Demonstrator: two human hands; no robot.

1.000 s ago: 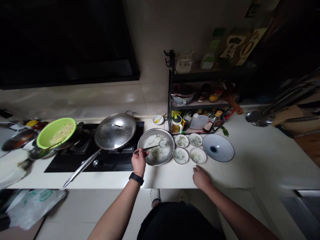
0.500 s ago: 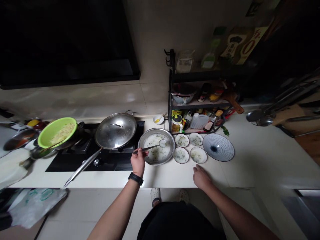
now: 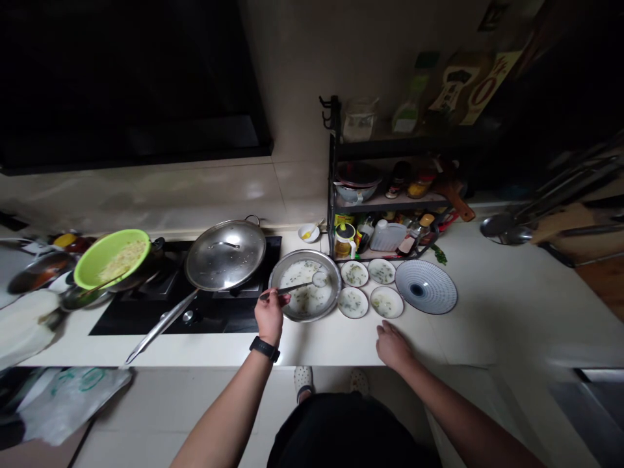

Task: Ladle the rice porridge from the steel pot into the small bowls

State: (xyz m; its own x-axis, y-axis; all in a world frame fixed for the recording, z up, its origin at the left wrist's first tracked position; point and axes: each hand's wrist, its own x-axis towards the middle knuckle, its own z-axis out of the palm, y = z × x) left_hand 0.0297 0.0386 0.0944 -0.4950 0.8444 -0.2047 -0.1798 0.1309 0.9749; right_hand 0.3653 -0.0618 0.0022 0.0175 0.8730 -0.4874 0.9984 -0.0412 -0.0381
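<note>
My left hand [image 3: 270,318], with a black watch at the wrist, is closed around the dark handle of a ladle [image 3: 297,286]. The ladle's round bowl is at the right part of a wide metal basin [image 3: 336,300] of whitish soup with green bits; whether it touches the liquid is hard to make out. Resting low over the counter's front, my right hand [image 3: 391,344] has a finger stretched toward the near rim of the front right small bowl [image 3: 387,303], and it holds nothing I can see. Similar soup fills the other small bowls [image 3: 353,303] beside the basin.
A lidded pan [image 3: 225,260] sits on the black stove, its long handle reaching past the counter edge. Left of it is a green bowl [image 3: 88,263] of pale shreds. A patterned blue-white bowl [image 3: 436,286] stands right; a condiment rack [image 3: 336,175] rises behind.
The ladle's bowl has shifted slightly to the right over the basin. Both hands stay almost where they were, and the small bowls have not moved.
</note>
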